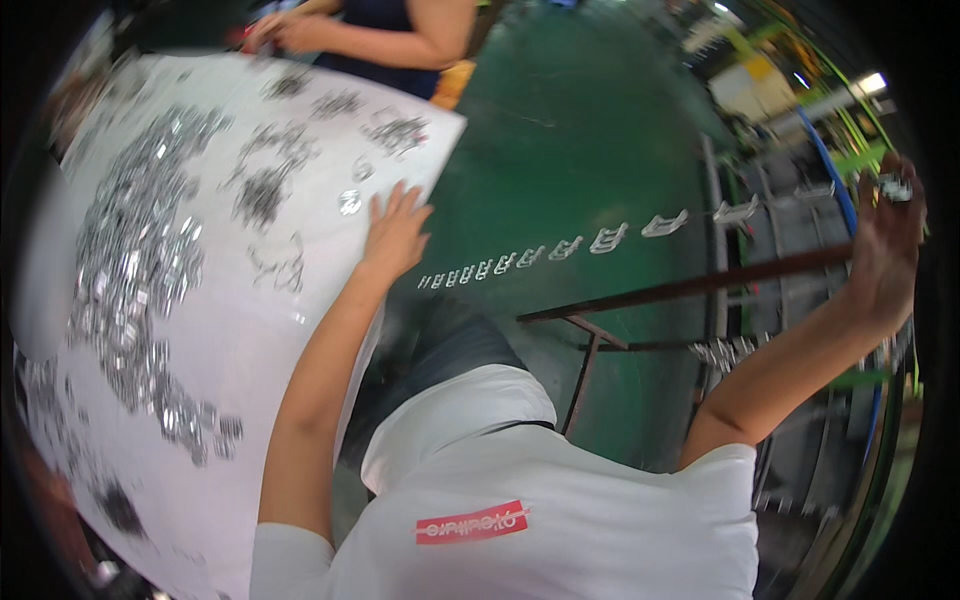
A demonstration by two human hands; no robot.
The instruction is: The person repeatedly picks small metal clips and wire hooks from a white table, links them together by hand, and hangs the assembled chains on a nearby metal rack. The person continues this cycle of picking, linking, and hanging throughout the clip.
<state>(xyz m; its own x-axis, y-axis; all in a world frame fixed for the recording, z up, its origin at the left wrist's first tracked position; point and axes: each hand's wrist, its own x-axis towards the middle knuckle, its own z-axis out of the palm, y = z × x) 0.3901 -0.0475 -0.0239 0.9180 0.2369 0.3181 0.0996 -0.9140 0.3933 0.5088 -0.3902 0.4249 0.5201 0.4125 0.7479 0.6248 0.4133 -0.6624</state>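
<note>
My left hand lies with fingers spread at the right edge of a white table, next to two small shiny round-looking pieces. Out at the far right, my right hand is raised with its fingertips closed on a small shiny metal piece; its exact shape is blurred. A row of U-shaped metal brackets stretches from near my left hand toward the right one. What carries the row cannot be made out.
A long heap of shiny metal pieces and clumps of dark wire-like parts cover much of the table. Across it, a person works with both hands. A brown metal frame stands on the green floor, beside racks at right.
</note>
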